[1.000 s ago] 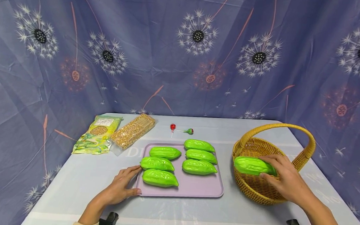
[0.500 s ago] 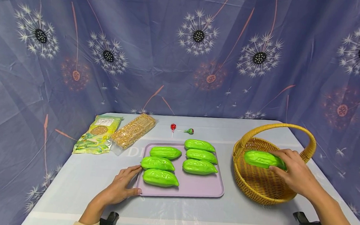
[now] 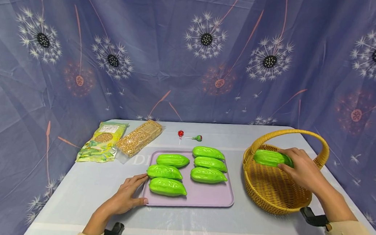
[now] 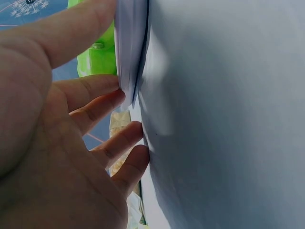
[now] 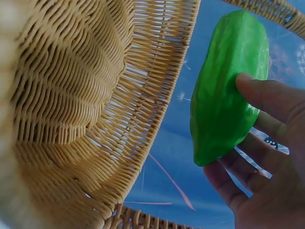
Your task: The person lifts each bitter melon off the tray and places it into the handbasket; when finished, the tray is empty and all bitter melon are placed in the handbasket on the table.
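In the head view my right hand (image 3: 302,170) grips a bright green, ridged bitter melon (image 3: 271,158) over the far part of a wicker basket (image 3: 277,196). The right wrist view has the melon (image 5: 231,90) between the thumb on one side and the fingers on the other, higher than the basket's rim (image 5: 162,105). My left hand (image 3: 126,195) lies at the left edge of a pink tray (image 3: 208,197), thumb and fingertips touching its rim (image 4: 129,52). Several more bitter melons (image 3: 168,187) lie on the tray in two columns.
The basket's arched handle (image 3: 291,131) rises over the far side. Behind the tray lie a red lollipop (image 3: 180,133) and a green lollipop (image 3: 199,138). A yellow-green bag (image 3: 102,142) and a clear pack of kernels (image 3: 139,137) rest at the back left.
My right hand has carried the bitter melon from the basket's near left side toward its far side, first rightward, then farther back. The left hand has stayed on the tray's edge.
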The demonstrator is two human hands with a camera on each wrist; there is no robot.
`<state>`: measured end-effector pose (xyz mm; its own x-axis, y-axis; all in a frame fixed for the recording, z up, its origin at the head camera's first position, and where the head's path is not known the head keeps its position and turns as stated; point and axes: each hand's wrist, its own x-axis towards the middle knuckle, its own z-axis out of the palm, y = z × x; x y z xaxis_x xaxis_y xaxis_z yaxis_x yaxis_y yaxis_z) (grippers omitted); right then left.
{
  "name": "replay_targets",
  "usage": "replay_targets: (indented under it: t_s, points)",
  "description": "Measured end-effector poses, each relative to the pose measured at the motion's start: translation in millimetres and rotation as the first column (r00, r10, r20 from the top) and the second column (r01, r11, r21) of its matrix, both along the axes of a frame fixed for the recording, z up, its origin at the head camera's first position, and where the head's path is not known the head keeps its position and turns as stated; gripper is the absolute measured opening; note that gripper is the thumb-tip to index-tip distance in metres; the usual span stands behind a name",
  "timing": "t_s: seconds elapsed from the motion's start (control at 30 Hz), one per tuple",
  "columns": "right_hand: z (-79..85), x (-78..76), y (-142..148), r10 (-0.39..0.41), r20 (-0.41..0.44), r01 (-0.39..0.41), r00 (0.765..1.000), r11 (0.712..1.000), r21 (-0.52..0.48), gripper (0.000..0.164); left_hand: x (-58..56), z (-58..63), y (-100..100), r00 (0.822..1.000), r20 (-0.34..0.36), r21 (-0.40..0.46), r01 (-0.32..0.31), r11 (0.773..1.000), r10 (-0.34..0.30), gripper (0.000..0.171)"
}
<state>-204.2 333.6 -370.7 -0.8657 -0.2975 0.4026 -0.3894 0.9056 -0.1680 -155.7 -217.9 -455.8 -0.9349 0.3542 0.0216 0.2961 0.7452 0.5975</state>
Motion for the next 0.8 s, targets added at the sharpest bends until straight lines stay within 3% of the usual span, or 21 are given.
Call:
replay_targets:
  t_s: [0.4, 0.8]
  points:
    - [0.1, -22.3, 4, -0.045, 0.148, 0.048, 0.988, 0.999, -0.02, 0.044, 0.5, -0.8, 0, 1.0, -0.001, 0.001, 0.002, 1.0, -0.002, 0.077]
    - [-10.0, -49.0, 11, -0.074, 0.302, 0.078, 0.95, 0.997, -0.002, 0.047, 0.9, -0.6, 0, 1.0, -0.015, -0.004, 0.007, 1.0, -0.007, 0.077]
